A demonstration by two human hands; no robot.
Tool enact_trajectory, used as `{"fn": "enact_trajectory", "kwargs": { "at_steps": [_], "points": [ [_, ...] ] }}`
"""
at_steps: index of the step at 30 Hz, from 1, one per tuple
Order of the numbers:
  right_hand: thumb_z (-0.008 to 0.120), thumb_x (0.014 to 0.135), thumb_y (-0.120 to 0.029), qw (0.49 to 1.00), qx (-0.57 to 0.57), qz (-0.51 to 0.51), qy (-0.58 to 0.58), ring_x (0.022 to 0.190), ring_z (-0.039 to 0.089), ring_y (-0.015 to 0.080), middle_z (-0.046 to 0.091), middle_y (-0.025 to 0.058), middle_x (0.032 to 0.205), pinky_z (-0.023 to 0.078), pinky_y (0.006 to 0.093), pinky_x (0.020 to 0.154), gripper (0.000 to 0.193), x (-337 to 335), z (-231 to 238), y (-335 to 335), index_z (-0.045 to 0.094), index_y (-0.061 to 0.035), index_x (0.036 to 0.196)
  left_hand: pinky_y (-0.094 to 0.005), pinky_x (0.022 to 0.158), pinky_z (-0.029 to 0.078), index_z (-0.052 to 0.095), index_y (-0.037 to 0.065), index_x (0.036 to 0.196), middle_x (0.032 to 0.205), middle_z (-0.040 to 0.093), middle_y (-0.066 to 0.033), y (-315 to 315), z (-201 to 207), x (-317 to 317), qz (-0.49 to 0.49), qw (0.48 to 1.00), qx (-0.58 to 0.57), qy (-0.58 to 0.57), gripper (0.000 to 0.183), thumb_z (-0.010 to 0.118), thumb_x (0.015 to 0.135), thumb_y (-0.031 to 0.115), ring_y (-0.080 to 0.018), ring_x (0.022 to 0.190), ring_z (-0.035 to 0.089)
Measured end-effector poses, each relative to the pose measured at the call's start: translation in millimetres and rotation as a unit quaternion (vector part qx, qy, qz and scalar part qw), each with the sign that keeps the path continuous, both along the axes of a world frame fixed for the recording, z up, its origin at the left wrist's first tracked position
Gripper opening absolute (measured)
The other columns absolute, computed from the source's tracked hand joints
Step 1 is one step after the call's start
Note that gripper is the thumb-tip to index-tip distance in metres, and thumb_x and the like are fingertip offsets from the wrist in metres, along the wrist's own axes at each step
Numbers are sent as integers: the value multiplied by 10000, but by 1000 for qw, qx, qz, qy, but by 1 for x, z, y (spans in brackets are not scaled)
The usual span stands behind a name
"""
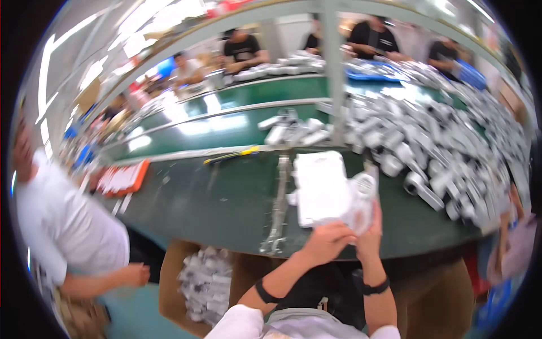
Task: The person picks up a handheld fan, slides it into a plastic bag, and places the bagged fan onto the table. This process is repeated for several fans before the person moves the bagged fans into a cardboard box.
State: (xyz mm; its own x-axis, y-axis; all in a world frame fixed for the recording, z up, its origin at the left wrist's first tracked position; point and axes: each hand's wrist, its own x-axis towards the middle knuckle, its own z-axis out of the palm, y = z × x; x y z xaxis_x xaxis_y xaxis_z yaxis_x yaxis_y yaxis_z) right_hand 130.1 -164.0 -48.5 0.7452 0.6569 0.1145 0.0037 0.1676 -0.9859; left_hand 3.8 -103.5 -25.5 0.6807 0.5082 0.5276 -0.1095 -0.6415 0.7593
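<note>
At a dark green workbench, one white round-ended part held

One right hand is closed around the right side of the single part, which sits near the bench's front edge. One left hand has its fingers drawn together at the part's lower end; blur hides whether they grip it. Two black wristbands show, one per wrist.

Just left of the part is one white rectangular item, too bright to tell box from stack. Farther left lie one slim yellow-and-black tool and one orange bin. To the right spreads one heap of grey-white parts, too many to count; one small cluster sits beyond the bench. Below stands one brown carton of similar pieces. One co-worker in white is at left.
</note>
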Motion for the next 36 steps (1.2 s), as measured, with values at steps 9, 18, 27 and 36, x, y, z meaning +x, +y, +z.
{"fn": "enact_trajectory", "kwargs": {
  "at_steps": [9,18,27,36],
  "points": [
    [555,995,-249,986,97,25,136,912,643,189,620,87,1086,544,328,757,356,-17,-13,-12,517,-32,1274,-306,925,460,481,55,1331,1133,577,-51,6,-34,9,-25,920,-370,-127,462,673,925,164,-136,1066,553],
    [605,926,-136,814,-40,-133,-564,940,608,281,585,166,1111,497,339,795,310,-23,11,-6,571,55,1168,-283,824,529,321,89,1475,1248,579,-43,-7,-19,-9,-145,796,-576,-112,552,527,1019,323,-119,1082,580],
    [660,890,-80,944,-95,106,-298,687,626,245,652,133,788,491,329,654,111,-37,-1,-23,686,8,952,-372,577,604,554,24,1156,1006,639,-97,44,-12,-90,201,806,-516,-210,210,554,995,158,-199,789,657],
    [696,883,-98,964,-114,85,-225,629,527,66,644,31,740,433,229,570,161,19,6,-63,698,2,1009,-486,829,482,629,-4,1161,1055,670,-246,163,-62,-237,610,751,14,253,354,640,905,240,-427,966,635]
  ]
}}
